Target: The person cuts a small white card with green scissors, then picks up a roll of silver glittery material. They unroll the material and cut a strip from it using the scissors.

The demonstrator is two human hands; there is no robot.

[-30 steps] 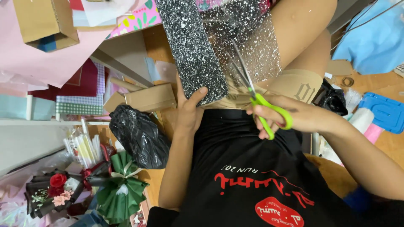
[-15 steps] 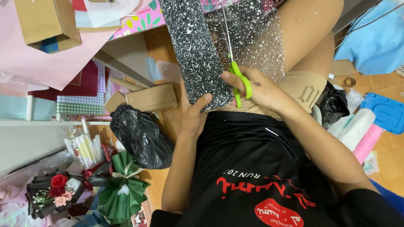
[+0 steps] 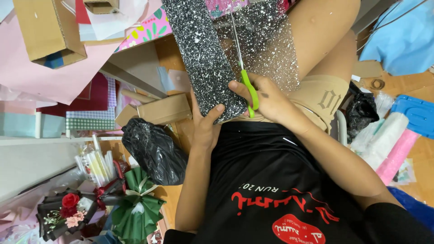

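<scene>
My left hand (image 3: 205, 122) grips the near end of a folded black sheet speckled with white (image 3: 201, 54), which lies over my lap. My right hand (image 3: 266, 97) holds green-handled scissors (image 3: 244, 68), their blades pointing away from me along the sheet's right edge. A clear speckled part of the wrap (image 3: 269, 49) spreads over my bare thigh beside the blades.
A black plastic bag (image 3: 156, 151) lies left of my arm, with a small cardboard box (image 3: 156, 110) above it. Green paper fan (image 3: 135, 208) and a red flower bouquet (image 3: 65, 212) sit lower left. Pink paper (image 3: 40, 74), a cardboard box (image 3: 47, 29), blue tray (image 3: 413, 113) and foam rolls (image 3: 389, 144) surround me.
My right hand brought the scissors from my right side up to the sheet, and the blades now run farther along its edge. My left hand kept its grip.
</scene>
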